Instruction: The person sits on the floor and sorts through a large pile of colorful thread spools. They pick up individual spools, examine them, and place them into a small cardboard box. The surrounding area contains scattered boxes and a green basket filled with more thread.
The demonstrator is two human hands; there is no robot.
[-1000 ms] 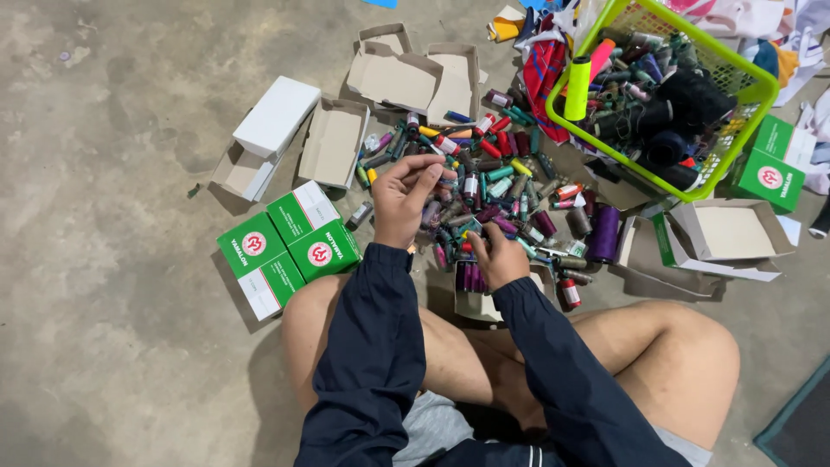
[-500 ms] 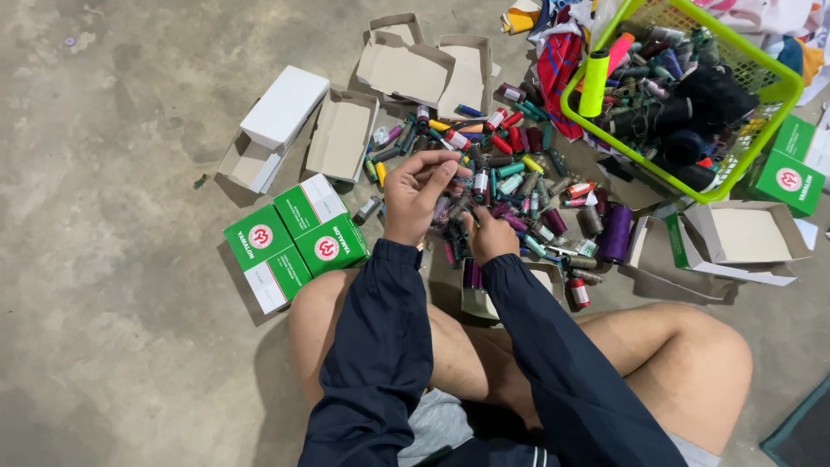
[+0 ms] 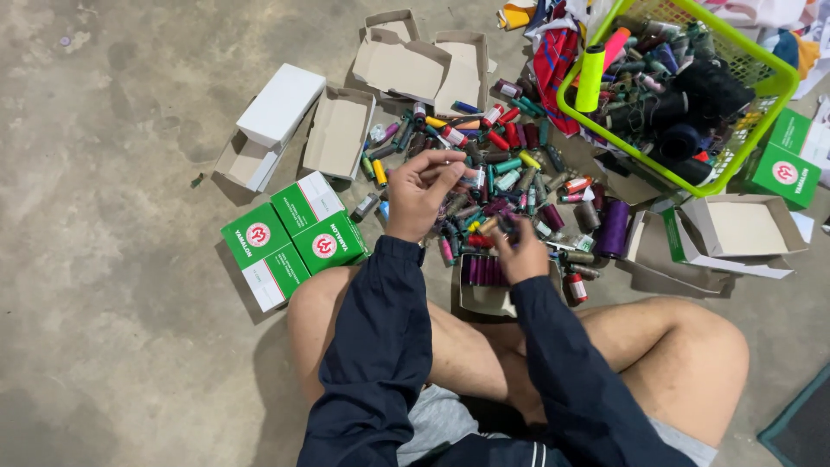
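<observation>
Left hand [image 3: 421, 192] raised over the pile of thread spools [image 3: 501, 177], fingertips pinched together, whether on a spool cannot be told; right hand [image 3: 519, 251] curled around small spools just above an open box [image 3: 486, 285] of purple ones; closed green boxes [image 3: 294, 235] left of the fingers; green basket [image 3: 761, 95] well beyond, upper right.

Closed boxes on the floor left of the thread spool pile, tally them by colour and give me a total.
Green-and-white boxes: 2
White box: 1
Total: 3
</observation>
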